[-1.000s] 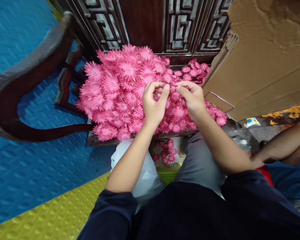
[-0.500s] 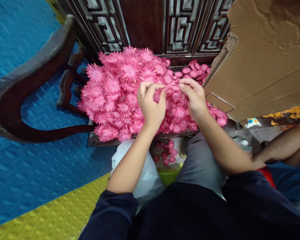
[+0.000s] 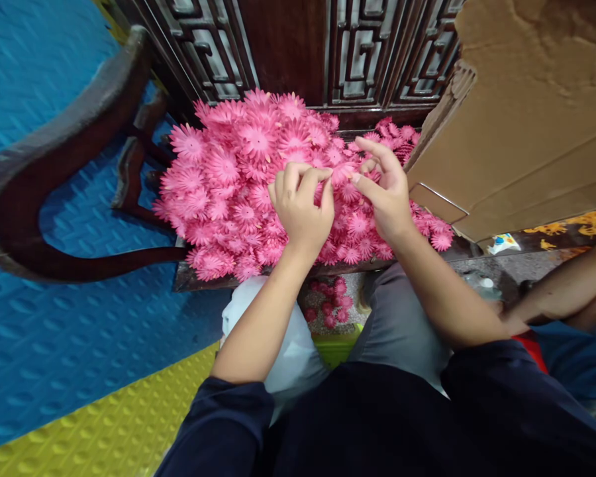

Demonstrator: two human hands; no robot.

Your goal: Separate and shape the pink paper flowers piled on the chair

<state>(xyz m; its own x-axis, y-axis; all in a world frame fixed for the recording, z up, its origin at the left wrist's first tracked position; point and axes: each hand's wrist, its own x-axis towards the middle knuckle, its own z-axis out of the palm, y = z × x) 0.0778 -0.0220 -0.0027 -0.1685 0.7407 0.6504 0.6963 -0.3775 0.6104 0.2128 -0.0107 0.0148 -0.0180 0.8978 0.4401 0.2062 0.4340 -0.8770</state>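
A large heap of pink artificial flowers [image 3: 223, 169] with pointed petals is piled on a dark wooden seat [image 3: 206, 283]. Over the right part of the heap, my left hand [image 3: 302, 202] pinches thumb and forefinger together at the edge of a pink flower [image 3: 342, 172]. Its fingertips partly hide the grip. My right hand [image 3: 388, 192] faces it from the other side, forefinger raised and spread away from the thumb. The right thumb tip is close to the same flower; whether it touches cannot be made out.
A big cardboard box [image 3: 531, 132] stands at the right. The curved dark armrest [image 3: 74, 106] is on the left, and a carved wooden back [image 3: 288, 53] rises behind. Several pink flowers [image 3: 335, 301] lie below between my knees. Another person's bare limb [image 3: 566, 281] shows at right.
My right hand's forefinger has lifted and opened away from its thumb, out of a pinch. The left hand keeps its pinch and has barely shifted.
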